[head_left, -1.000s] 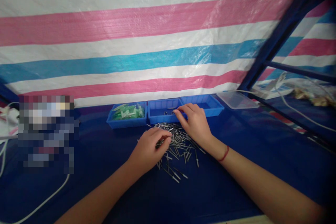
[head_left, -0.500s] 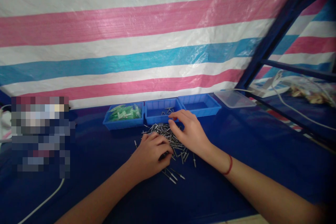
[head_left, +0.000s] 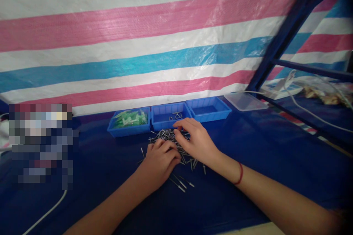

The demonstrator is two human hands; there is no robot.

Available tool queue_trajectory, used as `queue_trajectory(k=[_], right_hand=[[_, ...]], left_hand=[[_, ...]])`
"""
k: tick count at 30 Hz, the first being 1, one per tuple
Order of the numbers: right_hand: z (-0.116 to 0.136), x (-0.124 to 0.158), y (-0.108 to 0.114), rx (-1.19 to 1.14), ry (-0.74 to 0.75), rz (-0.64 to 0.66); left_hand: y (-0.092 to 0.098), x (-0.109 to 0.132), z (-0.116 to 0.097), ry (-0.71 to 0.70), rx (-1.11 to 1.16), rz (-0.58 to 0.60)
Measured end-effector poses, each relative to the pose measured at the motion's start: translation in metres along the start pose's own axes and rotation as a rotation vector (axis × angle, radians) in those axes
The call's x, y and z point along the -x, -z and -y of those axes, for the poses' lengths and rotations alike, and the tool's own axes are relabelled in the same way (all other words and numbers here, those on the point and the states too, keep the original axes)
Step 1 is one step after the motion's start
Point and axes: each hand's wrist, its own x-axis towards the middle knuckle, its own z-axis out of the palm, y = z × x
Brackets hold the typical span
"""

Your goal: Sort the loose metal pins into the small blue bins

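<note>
A heap of silvery blind rivets (head_left: pixel 164 134) with long thin stems lies on the blue tabletop. My left hand (head_left: pixel 161 158) rests over the near left side of it, fingers curled and the thumb drawn in against them; whatever they hold is hidden. Over the right side hovers my right hand (head_left: pixel 197 139), its fingers bent and the thumb apart from the index finger, with nothing visible between them. Some loose rivets (head_left: pixel 181 184) lie in front of my left hand. Behind the heap, the middle blue bin (head_left: pixel 161 122) contains several rivets (head_left: pixel 176 115).
The left blue bin (head_left: pixel 124 131) holds green-and-clear plastic pieces (head_left: pixel 131 118). To the right stand another blue bin (head_left: pixel 211 116) and a clear lid (head_left: pixel 245 101). A white cable (head_left: pixel 48 211) crosses the left side. A dark metal frame (head_left: pixel 281 47) rises at right, before a striped sheet.
My left thumb has drawn in, closing the gap to its fingers. My right hand has shifted slightly left over the heap. The view has tilted a little.
</note>
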Motion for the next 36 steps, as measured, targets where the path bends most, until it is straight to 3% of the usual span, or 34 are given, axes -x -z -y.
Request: queue_trajectory(k=[7, 13, 17, 21, 28, 36], right_hand=[[-0.002, 0.0, -0.001, -0.033, 0.003, -0.007], [0.003, 0.001, 0.002, -0.212, 0.018, 0.031], [0.009, 0.004, -0.001, -0.348, 0.016, 0.113], [0.012, 0.008, -0.007, -0.42, -0.054, 0.088], [0.01, 0.01, -0.012, -0.532, -0.186, 0.03], [0.011, 0.008, -0.008, -0.52, -0.135, 0.038]], left_hand=[[-0.007, -0.001, -0.001, 0.002, -0.021, -0.068], [-0.002, -0.004, 0.008, 0.206, 0.335, -0.324], [-0.001, -0.005, 0.016, 0.297, 0.589, -0.406], [-0.002, -0.006, 0.015, 0.295, 0.651, -0.425], [-0.004, -0.003, 0.016, 0.298, 0.564, -0.403], [-0.001, -0.004, 0.018, 0.197, 0.469, -0.368]])
